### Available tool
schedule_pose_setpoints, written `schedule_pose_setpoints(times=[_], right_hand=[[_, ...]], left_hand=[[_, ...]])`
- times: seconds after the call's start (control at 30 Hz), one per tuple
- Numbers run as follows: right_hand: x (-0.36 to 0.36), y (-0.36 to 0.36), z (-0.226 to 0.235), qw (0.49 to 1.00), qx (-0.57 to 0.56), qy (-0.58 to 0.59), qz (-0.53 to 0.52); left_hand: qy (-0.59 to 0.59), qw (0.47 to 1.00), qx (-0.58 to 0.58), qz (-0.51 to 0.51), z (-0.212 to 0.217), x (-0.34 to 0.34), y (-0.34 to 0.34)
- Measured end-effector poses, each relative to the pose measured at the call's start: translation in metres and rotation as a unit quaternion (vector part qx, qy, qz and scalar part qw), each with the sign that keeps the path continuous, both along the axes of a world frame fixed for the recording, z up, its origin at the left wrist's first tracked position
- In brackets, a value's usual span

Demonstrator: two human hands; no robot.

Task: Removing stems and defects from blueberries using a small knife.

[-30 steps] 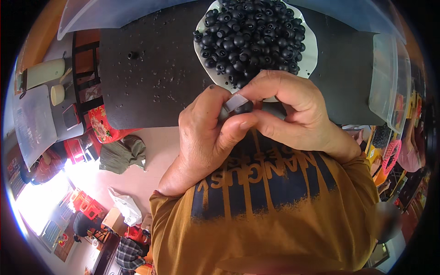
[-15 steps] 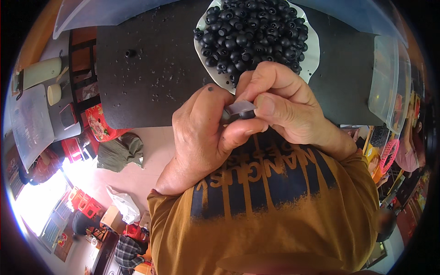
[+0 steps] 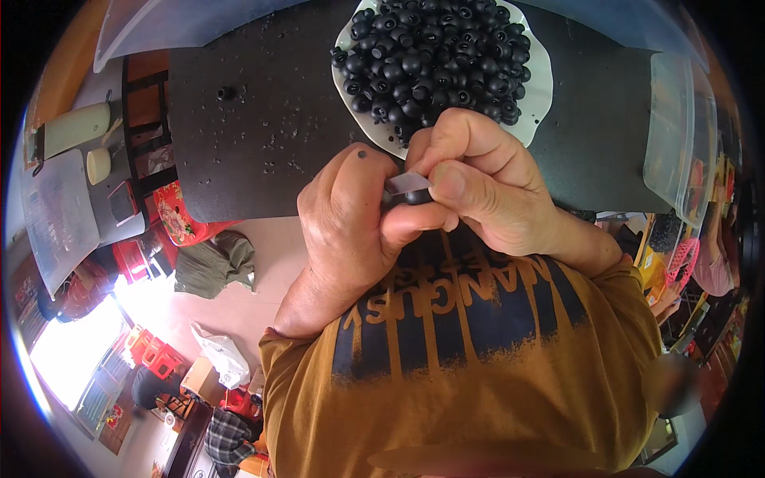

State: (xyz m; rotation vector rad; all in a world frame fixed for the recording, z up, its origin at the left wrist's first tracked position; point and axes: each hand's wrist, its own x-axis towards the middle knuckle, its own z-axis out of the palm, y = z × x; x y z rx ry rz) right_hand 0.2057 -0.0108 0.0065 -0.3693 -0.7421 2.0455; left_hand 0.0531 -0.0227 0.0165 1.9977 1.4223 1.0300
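Between the thumb and curled fingers of my left hand (image 3: 347,211) is a small, round black part (image 3: 417,197). A thin, flat grey blade-like piece (image 3: 406,183) lies against that part, and the closed thumb and fingers of my right hand (image 3: 490,179) pinch its edge. Both hands meet just in front of a white plate with a wavy rim (image 3: 540,95). On the plate is a heap of similar black parts (image 3: 430,60), round with a collared opening. My fingers hide much of the held part. A small dark speck sticks to a left knuckle.
The dark table (image 3: 239,175) carries scattered black crumbs and one loose black part (image 3: 226,93) at the left. Clear plastic bins (image 3: 677,135) stand right and behind. Left of the table are a red floral stool (image 3: 174,211) and a green cloth (image 3: 215,263) on the floor.
Both hands have shifted slightly left with the black part and the grey piece. The grey piece now shows more of its flat face. The heap looks the same.
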Motion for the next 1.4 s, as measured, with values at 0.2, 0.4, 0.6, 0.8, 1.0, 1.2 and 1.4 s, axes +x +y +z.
schedule_pose_setpoints(times=[0.2, 0.4, 0.6, 0.8, 1.0, 1.2, 1.4], right_hand=[[0.0, -0.003, 0.002, 0.999, 0.006, -0.038, 0.005], [-0.001, -0.003, 0.001, 1.0, 0.005, -0.021, 0.005], [-0.005, -0.001, -0.003, 1.0, 0.011, 0.019, 0.007], [-0.004, 0.002, 0.003, 1.0, -0.002, -0.027, 0.005], [-0.003, 0.006, 0.009, 0.999, -0.044, 0.001, 0.008], [-0.001, 0.02, 0.037, 0.984, -0.082, -0.144, 0.067], [-0.012, 0.099, 0.113, 0.994, 0.019, -0.109, 0.012]], left_hand=[[0.024, 0.997, 0.066, 0.008, -0.005, 0.001, 0.0], [0.03, 0.995, 0.088, 0.017, -0.008, 0.0, -0.002], [0.056, 0.993, 0.105, -0.012, -0.005, -0.002, 0.0], [-0.028, 0.998, 0.043, 0.026, -0.006, -0.012, 0.0], [0.008, 0.998, -0.02, 0.054, -0.002, -0.024, -0.002], [0.04, 0.992, -0.093, 0.069, -0.005, -0.029, -0.009], [0.013, 0.991, -0.123, 0.057, -0.004, -0.028, -0.017]])
